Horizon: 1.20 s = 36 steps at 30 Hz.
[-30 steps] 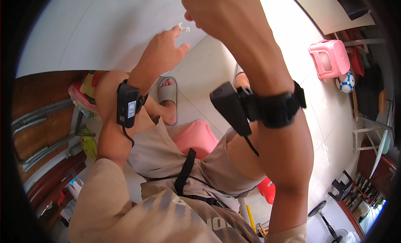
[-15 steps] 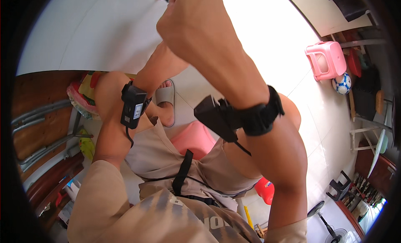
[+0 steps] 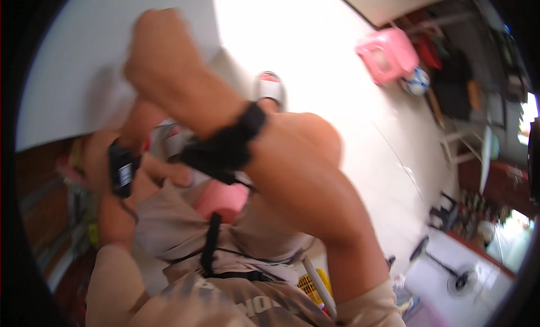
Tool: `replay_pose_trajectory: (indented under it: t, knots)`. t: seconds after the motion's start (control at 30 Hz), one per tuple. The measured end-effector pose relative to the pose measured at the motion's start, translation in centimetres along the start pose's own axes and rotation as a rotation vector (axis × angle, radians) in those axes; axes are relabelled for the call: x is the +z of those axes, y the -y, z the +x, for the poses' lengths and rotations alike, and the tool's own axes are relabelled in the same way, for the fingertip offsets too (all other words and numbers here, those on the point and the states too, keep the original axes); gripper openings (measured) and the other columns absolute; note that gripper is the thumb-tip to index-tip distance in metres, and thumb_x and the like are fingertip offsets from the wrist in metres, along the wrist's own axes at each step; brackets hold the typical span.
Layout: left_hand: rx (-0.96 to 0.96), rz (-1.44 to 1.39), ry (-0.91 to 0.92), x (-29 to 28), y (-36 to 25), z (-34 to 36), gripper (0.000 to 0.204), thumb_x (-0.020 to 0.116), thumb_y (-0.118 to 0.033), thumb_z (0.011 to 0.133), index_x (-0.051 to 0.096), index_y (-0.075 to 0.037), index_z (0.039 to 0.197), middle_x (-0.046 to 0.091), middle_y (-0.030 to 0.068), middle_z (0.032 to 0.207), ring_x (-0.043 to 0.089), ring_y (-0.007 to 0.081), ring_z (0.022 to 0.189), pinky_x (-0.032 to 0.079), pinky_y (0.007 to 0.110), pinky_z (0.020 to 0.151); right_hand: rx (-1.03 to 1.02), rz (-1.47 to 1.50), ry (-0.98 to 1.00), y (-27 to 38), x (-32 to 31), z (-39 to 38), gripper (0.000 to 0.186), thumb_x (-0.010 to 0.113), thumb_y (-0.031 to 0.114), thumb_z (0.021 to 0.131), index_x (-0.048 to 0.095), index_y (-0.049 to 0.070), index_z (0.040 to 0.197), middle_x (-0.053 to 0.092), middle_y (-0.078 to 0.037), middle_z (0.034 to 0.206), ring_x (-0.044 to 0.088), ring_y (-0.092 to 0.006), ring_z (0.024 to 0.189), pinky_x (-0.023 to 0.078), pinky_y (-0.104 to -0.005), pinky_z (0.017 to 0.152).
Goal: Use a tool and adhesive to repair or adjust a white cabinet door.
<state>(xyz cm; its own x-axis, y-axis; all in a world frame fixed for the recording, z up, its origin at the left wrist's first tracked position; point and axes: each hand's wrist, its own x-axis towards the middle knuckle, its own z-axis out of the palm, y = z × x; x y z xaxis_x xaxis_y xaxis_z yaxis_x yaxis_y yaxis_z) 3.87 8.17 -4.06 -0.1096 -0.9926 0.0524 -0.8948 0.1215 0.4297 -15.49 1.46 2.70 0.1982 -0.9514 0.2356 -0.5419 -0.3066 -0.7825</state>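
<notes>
My right hand (image 3: 160, 48) is raised in front of me, seen from its back and smeared by motion. Its fingers are turned out of sight, so whatever they hold cannot be made out. Behind and below it, my left hand (image 3: 143, 116) is mostly covered, its fingers hidden. A black strapped device (image 3: 222, 150) circles my right wrist, and a smaller black box (image 3: 121, 172) is fastened at my left wrist. Beyond both hands stands a pale grey-white flat panel (image 3: 95, 46); whether either hand touches it I cannot tell.
Between my legs is a pink rounded thing (image 3: 222, 200). A pink stool (image 3: 388, 54) and a blue-white ball (image 3: 416, 81) are on the floor at right. Farther off stand a folding chair (image 3: 486, 155) and a fan (image 3: 461, 279). A yellow basket (image 3: 309, 290) lies beside my right hip.
My view has swung, shifting the stool and ball leftward. Both hands now appear farther left and lower, over the panel. My right knee and foot also show differently; the picture is more blurred.
</notes>
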Motion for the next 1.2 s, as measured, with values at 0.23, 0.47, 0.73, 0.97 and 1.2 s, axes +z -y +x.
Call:
replay_pose_trajectory:
  t: [0.23,0.47,0.73,0.97,1.2]
  knots:
    - [-0.018,-0.014,-0.128,-2.0,1.5,-2.3,0.048,0.069,-0.025,0.093,0.059,0.005,0.129,0.067,0.0214,0.123,0.066,0.0295,0.115,0.049,0.032,0.098,0.148,0.001,0.173,1.2,0.0,0.6,0.013,0.08,0.005,0.065,0.078,0.005,0.077,0.075,-0.02,0.087,0.076,-0.0316,0.088,0.061,-0.0351,0.077]
    - [0.037,-0.116,0.227,5.2,-1.1,6.0,0.06,0.068,-0.023,0.094,0.052,0.011,0.142,0.065,0.0234,0.136,0.064,0.0291,0.126,0.046,0.029,0.106,0.022,-0.113,-0.191,-1.4,-3.9,-0.2,0.008,0.07,0.007,0.074,0.074,0.001,0.077,0.073,-0.024,0.086,0.074,-0.0363,0.087,0.059,-0.0414,0.074]
    - [0.062,-0.241,0.33,5.9,0.4,8.6,0.066,0.067,-0.019,0.096,0.043,0.015,0.147,0.056,0.0321,0.145,0.054,0.031,0.14,0.043,0.031,0.11,-0.137,0.168,-0.367,-4.5,-4.3,2.3,0.012,0.064,0.001,0.078,0.067,-0.01,0.082,0.069,-0.036,0.088,0.071,-0.049,0.089,0.059,-0.0492,0.081]
    - [0.072,-0.297,0.375,5.6,-0.1,9.2,0.066,0.067,-0.019,0.097,0.042,0.017,0.147,0.055,0.0314,0.146,0.053,0.0309,0.14,0.043,0.031,0.111,-0.125,0.089,-0.458,-1.7,-6.2,0.5,0.011,0.065,-0.002,0.078,0.069,-0.01,0.083,0.07,-0.035,0.09,0.072,-0.0474,0.09,0.06,-0.0462,0.081]
    - [-0.006,-0.224,0.317,5.1,0.5,7.7,0.064,0.065,-0.018,0.098,0.042,0.016,0.147,0.055,0.0319,0.145,0.054,0.0304,0.14,0.042,0.032,0.111,-0.005,0.123,-0.312,-4.2,-3.0,2.4,0.011,0.065,-0.002,0.078,0.069,-0.011,0.084,0.069,-0.036,0.091,0.071,-0.0474,0.091,0.059,-0.0459,0.082]
